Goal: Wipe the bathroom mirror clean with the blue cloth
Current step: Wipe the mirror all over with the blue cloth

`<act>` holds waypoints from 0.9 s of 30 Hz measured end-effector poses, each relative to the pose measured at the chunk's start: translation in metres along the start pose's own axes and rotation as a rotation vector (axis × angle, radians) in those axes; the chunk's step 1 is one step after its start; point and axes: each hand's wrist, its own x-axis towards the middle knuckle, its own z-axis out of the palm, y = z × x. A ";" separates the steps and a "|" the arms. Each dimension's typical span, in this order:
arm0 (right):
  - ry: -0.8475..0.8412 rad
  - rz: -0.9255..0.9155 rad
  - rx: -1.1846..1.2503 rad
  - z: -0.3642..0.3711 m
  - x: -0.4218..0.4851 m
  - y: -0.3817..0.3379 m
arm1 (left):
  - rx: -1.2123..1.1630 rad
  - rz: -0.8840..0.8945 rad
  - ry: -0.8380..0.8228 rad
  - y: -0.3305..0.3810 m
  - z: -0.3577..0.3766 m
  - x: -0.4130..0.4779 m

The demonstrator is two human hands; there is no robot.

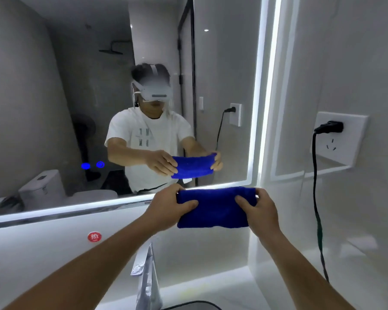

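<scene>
your left hand (pixel 166 206) and right hand (pixel 259 211) pinch the folded blue cloth (pixel 213 209) taut, a flat pad ready near the mirror (pixel 54 63) lower right corner.

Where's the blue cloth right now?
In the head view the blue cloth is right of centre, held folded between the left hand and right hand, just below the mirror's lit lower edge, above the faucet.
</scene>
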 end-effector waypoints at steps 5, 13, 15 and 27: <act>0.173 0.006 0.004 0.004 0.042 0.022 | 0.491 0.145 0.178 0.015 0.035 0.042; 0.412 -0.064 -0.186 0.027 0.089 0.042 | 1.010 0.484 0.366 0.022 0.064 0.092; 0.507 -0.156 -0.314 0.034 0.093 0.046 | 1.055 0.496 0.365 0.018 0.070 0.097; 0.674 0.010 0.042 0.104 0.084 0.038 | 1.033 0.439 0.362 0.012 0.071 0.108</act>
